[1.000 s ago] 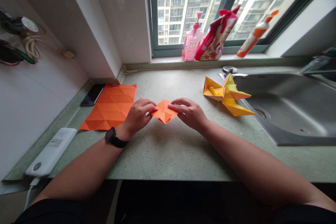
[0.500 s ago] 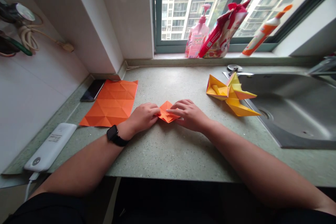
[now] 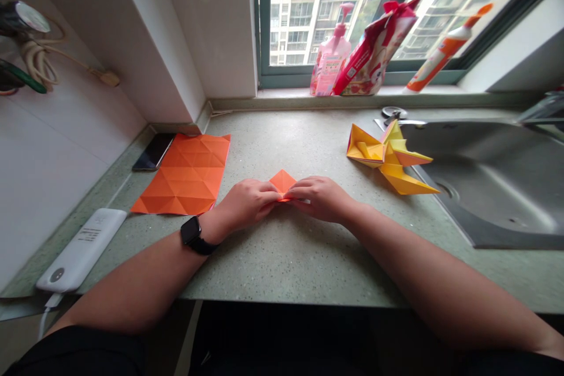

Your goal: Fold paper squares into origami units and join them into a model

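A small folded orange paper [image 3: 282,180] lies on the green speckled countertop [image 3: 286,247] at the centre. My left hand [image 3: 249,204], with a black watch on its wrist, pinches the paper's left side with curled fingers. My right hand [image 3: 319,197] pinches its right side, fingertips meeting those of the left. Only the paper's upper corner shows above my fingers; the rest is hidden under them.
A creased orange sheet [image 3: 185,175] lies to the left, beside a dark phone [image 3: 154,151]. A white power bank [image 3: 81,249] sits at the left edge. A yellow folded paper model [image 3: 388,158] rests next to the steel sink [image 3: 497,182]. A pink pump bottle [image 3: 328,64], red bag [image 3: 374,47] and orange bottle [image 3: 440,56] stand on the windowsill.
My hands have drawn closer together over the small orange paper, folding it down. Less of it shows than before.
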`<action>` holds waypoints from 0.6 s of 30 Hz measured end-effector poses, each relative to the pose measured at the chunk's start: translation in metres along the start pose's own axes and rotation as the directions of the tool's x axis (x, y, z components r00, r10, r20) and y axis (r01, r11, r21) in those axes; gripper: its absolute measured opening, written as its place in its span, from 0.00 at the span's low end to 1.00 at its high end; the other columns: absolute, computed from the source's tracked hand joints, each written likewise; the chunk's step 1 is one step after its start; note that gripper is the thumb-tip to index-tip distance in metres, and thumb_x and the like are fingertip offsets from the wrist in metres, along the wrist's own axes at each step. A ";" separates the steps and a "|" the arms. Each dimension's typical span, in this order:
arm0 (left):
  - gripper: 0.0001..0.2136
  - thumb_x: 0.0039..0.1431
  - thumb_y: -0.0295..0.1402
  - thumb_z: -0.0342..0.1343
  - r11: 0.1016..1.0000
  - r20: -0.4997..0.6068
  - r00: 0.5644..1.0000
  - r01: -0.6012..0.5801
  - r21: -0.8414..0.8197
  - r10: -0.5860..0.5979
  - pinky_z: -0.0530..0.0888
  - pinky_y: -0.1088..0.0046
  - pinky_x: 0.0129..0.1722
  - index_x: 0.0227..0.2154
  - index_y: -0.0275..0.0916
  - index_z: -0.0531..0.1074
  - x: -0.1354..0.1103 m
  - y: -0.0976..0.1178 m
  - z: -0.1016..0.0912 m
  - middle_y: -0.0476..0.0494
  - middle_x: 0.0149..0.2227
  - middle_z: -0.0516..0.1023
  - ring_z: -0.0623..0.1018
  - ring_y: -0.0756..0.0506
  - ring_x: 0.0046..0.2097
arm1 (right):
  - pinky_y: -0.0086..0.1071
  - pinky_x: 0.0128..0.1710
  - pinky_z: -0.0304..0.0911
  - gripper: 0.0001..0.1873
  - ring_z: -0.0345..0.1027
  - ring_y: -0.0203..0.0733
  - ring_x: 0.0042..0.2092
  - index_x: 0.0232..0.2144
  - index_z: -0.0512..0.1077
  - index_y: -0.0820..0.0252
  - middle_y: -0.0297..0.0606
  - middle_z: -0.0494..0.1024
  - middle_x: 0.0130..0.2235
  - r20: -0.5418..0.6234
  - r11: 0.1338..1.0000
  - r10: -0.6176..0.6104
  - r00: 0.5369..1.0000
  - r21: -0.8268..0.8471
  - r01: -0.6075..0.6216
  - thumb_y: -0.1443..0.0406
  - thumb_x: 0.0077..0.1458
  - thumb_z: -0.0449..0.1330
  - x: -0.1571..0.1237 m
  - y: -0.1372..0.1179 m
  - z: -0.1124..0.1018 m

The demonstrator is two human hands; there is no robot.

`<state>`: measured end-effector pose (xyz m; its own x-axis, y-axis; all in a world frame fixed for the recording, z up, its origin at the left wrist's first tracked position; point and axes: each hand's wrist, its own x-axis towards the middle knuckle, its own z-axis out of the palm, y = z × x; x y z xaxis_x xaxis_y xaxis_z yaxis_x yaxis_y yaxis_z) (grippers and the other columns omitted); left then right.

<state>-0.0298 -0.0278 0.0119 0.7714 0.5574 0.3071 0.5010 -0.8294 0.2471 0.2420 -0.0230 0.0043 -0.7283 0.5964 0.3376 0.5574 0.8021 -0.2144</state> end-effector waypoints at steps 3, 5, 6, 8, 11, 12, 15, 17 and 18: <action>0.09 0.74 0.28 0.56 1.000 0.010 1.000 -0.018 -0.023 0.018 0.78 0.65 0.48 0.47 0.42 0.82 0.000 0.002 -0.001 0.45 0.50 0.87 0.85 0.42 0.47 | 0.38 0.44 0.72 0.11 0.83 0.44 0.39 0.42 0.86 0.51 0.36 0.90 0.42 -0.005 0.998 -0.054 0.999 0.034 0.054 0.65 0.70 0.62 -0.001 0.001 0.000; 0.09 0.73 0.27 0.57 0.999 0.034 0.999 -0.026 -0.044 0.027 0.78 0.64 0.49 0.47 0.42 0.82 -0.001 0.004 -0.002 0.44 0.48 0.88 0.85 0.42 0.47 | 0.37 0.44 0.72 0.11 0.83 0.43 0.40 0.41 0.86 0.50 0.35 0.90 0.42 0.001 0.994 -0.081 0.997 0.073 0.081 0.65 0.70 0.62 -0.001 0.000 -0.001; 0.09 0.73 0.27 0.57 0.998 0.048 0.998 -0.029 -0.056 0.031 0.78 0.64 0.49 0.47 0.41 0.81 -0.001 0.004 -0.002 0.44 0.47 0.88 0.85 0.42 0.47 | 0.37 0.44 0.73 0.11 0.83 0.43 0.40 0.41 0.86 0.50 0.35 0.90 0.42 0.005 0.992 -0.089 0.996 0.093 0.089 0.65 0.70 0.61 -0.001 0.000 -0.001; 0.09 0.73 0.27 0.56 0.996 0.072 0.997 -0.027 -0.084 0.033 0.77 0.65 0.49 0.47 0.42 0.81 -0.001 0.005 -0.003 0.43 0.44 0.87 0.84 0.42 0.46 | 0.38 0.45 0.72 0.12 0.83 0.43 0.40 0.40 0.85 0.51 0.34 0.90 0.41 0.008 0.988 -0.098 0.995 0.124 0.096 0.65 0.70 0.61 -0.001 0.000 -0.002; 0.08 0.74 0.28 0.56 0.994 0.085 0.996 0.017 -0.111 -0.007 0.76 0.67 0.46 0.44 0.42 0.80 -0.001 0.006 -0.005 0.43 0.41 0.86 0.83 0.42 0.45 | 0.37 0.43 0.71 0.12 0.80 0.42 0.39 0.38 0.84 0.53 0.36 0.88 0.37 0.019 0.985 -0.090 0.996 0.151 0.086 0.64 0.71 0.60 -0.001 0.000 -0.004; 0.07 0.73 0.29 0.56 0.992 0.085 0.996 0.042 -0.115 -0.032 0.76 0.68 0.44 0.42 0.41 0.80 -0.001 0.007 -0.006 0.43 0.40 0.85 0.83 0.42 0.44 | 0.37 0.42 0.70 0.13 0.79 0.42 0.38 0.36 0.84 0.54 0.37 0.88 0.36 0.029 0.985 -0.082 0.996 0.157 0.077 0.63 0.72 0.60 -0.001 0.000 -0.005; 0.07 0.73 0.29 0.55 0.979 0.080 0.989 0.135 -0.152 -0.123 0.73 0.69 0.39 0.40 0.41 0.78 -0.001 0.011 -0.009 0.45 0.37 0.84 0.81 0.45 0.38 | 0.36 0.39 0.67 0.17 0.74 0.41 0.34 0.33 0.81 0.55 0.37 0.83 0.33 0.060 0.984 -0.052 0.997 0.173 0.041 0.61 0.73 0.58 0.000 -0.001 -0.007; 0.08 0.73 0.29 0.54 0.959 0.071 0.981 0.190 -0.210 -0.178 0.71 0.70 0.37 0.40 0.41 0.79 0.000 0.013 -0.011 0.46 0.36 0.83 0.79 0.46 0.35 | 0.35 0.38 0.65 0.18 0.71 0.40 0.33 0.32 0.80 0.55 0.36 0.80 0.31 0.073 0.985 -0.023 0.997 0.173 0.010 0.60 0.75 0.56 0.002 -0.002 -0.009; 0.09 0.74 0.30 0.54 0.948 0.064 0.977 0.212 -0.238 -0.202 0.70 0.71 0.36 0.39 0.41 0.79 0.001 0.014 -0.012 0.47 0.35 0.83 0.79 0.47 0.34 | 0.35 0.38 0.64 0.18 0.71 0.40 0.33 0.33 0.80 0.55 0.36 0.79 0.31 0.075 0.986 -0.003 0.997 0.166 -0.010 0.60 0.75 0.56 0.002 -0.003 -0.009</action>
<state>-0.0268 -0.0380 0.0265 0.6777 0.7102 0.1908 0.5451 -0.6593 0.5179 0.2425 -0.0240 0.0140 -0.7576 0.5950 0.2682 0.4908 0.7903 -0.3669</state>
